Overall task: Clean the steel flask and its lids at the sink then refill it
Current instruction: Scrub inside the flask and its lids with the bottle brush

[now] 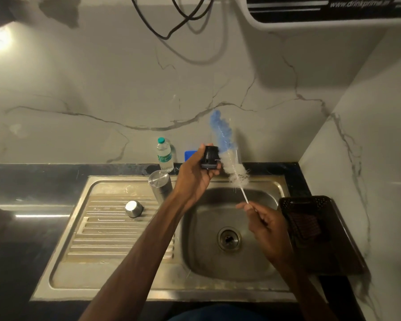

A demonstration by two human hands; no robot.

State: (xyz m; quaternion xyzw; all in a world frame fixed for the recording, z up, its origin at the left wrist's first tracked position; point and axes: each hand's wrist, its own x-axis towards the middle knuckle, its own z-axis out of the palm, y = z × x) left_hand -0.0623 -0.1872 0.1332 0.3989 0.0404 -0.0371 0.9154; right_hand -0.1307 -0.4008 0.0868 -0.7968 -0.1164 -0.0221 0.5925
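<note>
**Lid scrub in hand, flask and refill left to do**

Held the black lid (210,160) up over the sink (125,283) in the left grip (196,174), fingers curled round it. Pinched the thin white handle of the brush (223,140) in the right grip (264,224), bristles raised and touching the lid's right side. Found the flask (161,186) standing upright at the sink's back edge, just left of the left wrist, a flat steel face uppermost. Could not tell base from closed top. Found the steel cap (133,208) dome-up on the sink's ribbed side, apart from the flask. Saw no water running, and no foam on brush or lid.

Judged the task somewhere short of halfway: flask taken apart, two lids lying clear of it, scrubbing of the black lid under way. Could not judge flask or cap as washed or unwashed from this view, with no plain wetness or soap on either. Reckoned as left to do: finishing and rinsing the lid, brushing out the flask if not done, rinsing the cap, putting the pieces together, then refilling. Noted a purifier (322,12) high on the right wall and a water bottle (164,156) on the table (33,181) behind the flask as likely sources for the refill, and saw neither in use. Noted a dark tray (315,228) on the table right of the sink.
</note>
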